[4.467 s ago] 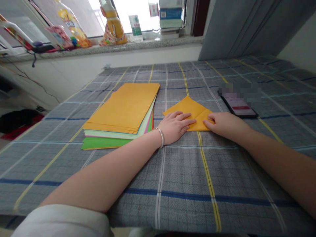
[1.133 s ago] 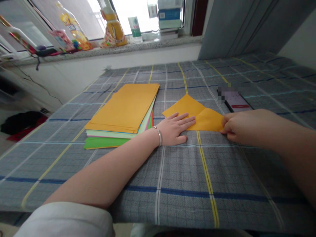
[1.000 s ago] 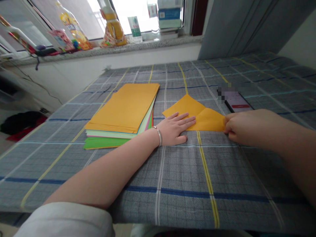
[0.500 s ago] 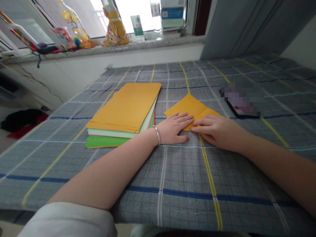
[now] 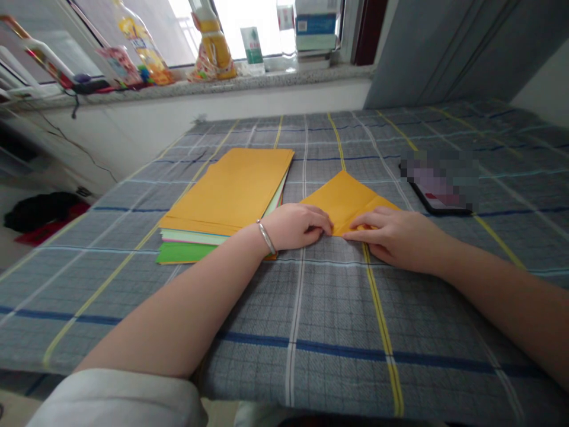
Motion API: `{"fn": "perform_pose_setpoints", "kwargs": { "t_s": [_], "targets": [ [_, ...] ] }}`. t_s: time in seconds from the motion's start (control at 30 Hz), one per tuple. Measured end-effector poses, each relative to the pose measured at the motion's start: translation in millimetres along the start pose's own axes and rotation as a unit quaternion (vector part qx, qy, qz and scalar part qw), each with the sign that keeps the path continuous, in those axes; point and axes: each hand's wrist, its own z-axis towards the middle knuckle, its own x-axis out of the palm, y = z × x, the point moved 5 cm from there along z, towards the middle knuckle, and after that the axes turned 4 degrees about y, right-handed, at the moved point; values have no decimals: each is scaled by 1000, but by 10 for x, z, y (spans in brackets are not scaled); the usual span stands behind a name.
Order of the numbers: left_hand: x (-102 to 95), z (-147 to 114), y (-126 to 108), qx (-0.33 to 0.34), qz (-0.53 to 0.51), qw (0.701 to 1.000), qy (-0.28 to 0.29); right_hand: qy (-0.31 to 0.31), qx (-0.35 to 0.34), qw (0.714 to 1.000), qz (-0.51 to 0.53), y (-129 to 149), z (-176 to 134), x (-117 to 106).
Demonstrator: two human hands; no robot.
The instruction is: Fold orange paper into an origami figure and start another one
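Well in from the near edge of the table [image 5: 347, 320], the folded orange paper [image 5: 345, 196] lies right of the paper stack [image 5: 235, 184]. The left hand [image 5: 296, 225] curls over its left end; the right hand [image 5: 393, 236] touches its near side; whether either pinches, I cannot tell. Likely light, easily creased, best held at the corners.

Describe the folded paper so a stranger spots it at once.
Look at the plaid cloth, right of the paper stack. The left hand and right hand touch the folded orange paper; unlike the stack's flat top sheet, its far side comes to a point.
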Motion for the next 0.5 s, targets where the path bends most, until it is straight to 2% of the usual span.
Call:
{"fn": "perform_pose_setpoints", "kwargs": {
  "t_s": [0.23, 0.5],
  "targets": [
    [29, 33, -33, -16, 19, 999, 19, -17, -31, 999, 1, 27, 94, 12],
    [24, 30, -117, 18, 67, 997, 31, 2, -30, 999, -27, 73, 140, -26]
  ]
}}
